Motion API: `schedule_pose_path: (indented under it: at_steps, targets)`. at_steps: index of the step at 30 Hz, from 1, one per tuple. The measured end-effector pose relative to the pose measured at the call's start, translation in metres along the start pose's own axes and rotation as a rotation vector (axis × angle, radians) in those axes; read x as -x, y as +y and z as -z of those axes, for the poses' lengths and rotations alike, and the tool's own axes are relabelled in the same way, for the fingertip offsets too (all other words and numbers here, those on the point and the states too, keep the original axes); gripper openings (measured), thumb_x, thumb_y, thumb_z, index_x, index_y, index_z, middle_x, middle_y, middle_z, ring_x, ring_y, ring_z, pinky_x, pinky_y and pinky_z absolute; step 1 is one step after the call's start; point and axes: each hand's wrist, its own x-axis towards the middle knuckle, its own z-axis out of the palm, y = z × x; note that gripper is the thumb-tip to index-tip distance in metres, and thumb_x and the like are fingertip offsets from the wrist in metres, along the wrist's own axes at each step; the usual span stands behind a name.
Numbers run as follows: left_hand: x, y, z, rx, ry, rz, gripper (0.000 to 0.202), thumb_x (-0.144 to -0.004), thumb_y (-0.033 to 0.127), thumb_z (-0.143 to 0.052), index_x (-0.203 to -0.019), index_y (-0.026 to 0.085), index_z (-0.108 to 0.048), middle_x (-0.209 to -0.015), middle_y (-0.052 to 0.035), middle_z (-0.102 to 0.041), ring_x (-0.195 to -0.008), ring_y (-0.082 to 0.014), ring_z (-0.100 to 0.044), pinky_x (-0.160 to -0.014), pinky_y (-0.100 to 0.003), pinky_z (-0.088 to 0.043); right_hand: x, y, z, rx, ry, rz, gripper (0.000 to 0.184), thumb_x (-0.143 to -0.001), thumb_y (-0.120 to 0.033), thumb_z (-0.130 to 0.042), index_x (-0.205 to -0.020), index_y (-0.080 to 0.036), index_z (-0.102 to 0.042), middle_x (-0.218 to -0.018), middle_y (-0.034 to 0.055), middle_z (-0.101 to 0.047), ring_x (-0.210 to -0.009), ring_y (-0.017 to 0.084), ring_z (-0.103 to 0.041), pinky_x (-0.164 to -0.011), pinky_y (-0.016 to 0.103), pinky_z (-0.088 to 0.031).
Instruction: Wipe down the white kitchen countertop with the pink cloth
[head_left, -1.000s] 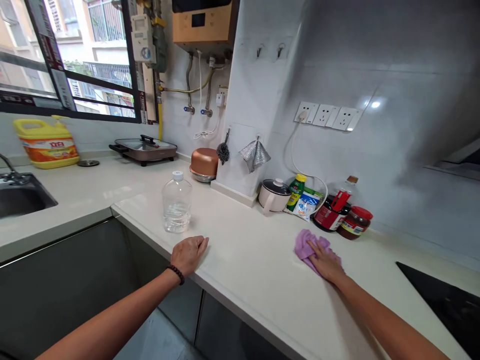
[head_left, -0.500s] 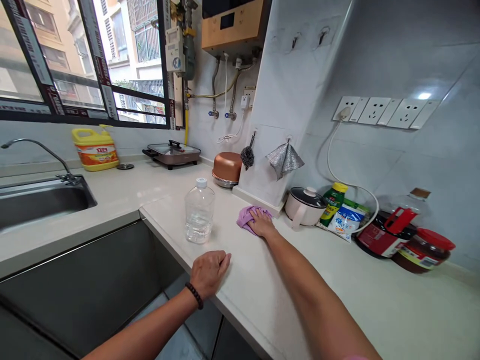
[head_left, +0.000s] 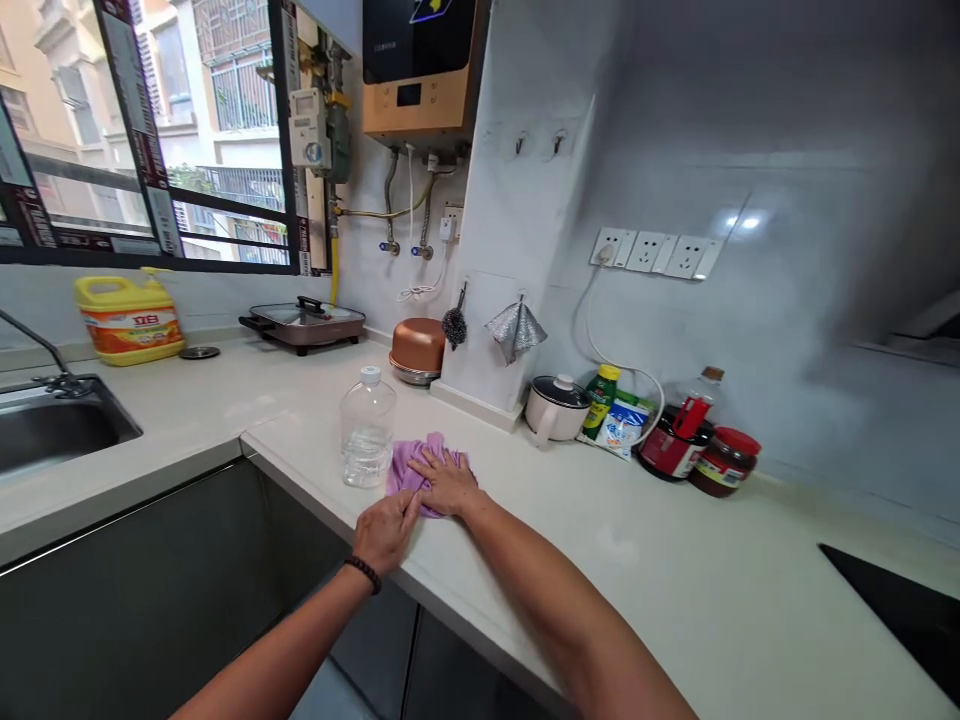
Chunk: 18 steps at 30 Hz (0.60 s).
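Observation:
My right hand [head_left: 448, 483] lies flat with fingers spread on a purple cloth [head_left: 415, 460], pressing it onto the white countertop [head_left: 600, 560]. My left hand [head_left: 384, 530], with a dark bead bracelet at the wrist, rests on the counter's front edge, fingers loosely curled, its fingertips touching the cloth's near edge. A clear plastic bottle [head_left: 367, 428] with a white cap stands upright just left of the cloth.
A sink [head_left: 52, 430] with tap is at left, a yellow detergent jug [head_left: 129, 318] and electric pan [head_left: 304, 323] behind. A copper pot [head_left: 417, 349], small white cooker [head_left: 553, 408], bottles and red-lidded jars [head_left: 694, 448] line the wall. A black hob [head_left: 900, 610] lies at right.
My right hand has slid the purple cloth from the right side of the counter, past the wall, to beside the bottle. My left hand stayed on the counter edge.

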Motion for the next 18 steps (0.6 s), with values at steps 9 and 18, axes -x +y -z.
schedule_pose_path:
  at_steps: [9,18]
  targets:
    - [0.004,0.016,0.017,-0.098,-0.064,0.045,0.048,-0.111,0.045,-0.031,-0.091,0.024,-0.07,-0.089,-0.0065,-0.077,-0.089,-0.0219,-0.07,-0.069,-0.028,-0.036,0.128,0.04,-0.011,-0.035,0.017,-0.17,0.068,-0.106,-0.071,-0.035,-0.168,-0.046,-0.023,-0.176,-0.0072,-0.003,-0.161,0.035,-0.001,-0.127,0.067,0.001]
    - [0.008,0.02,0.023,-0.097,-0.072,0.03,0.048,-0.109,0.046,-0.031,-0.093,0.024,-0.071,-0.092,-0.009,-0.078,-0.09,-0.0246,-0.071,-0.069,-0.029,-0.038,0.364,0.208,-0.04,0.052,0.167,-0.695,0.068,-0.104,-0.066,-0.016,-0.167,-0.045,-0.03,-0.175,-0.0088,-0.013,-0.161,0.032,-0.011,-0.128,0.063,-0.014]
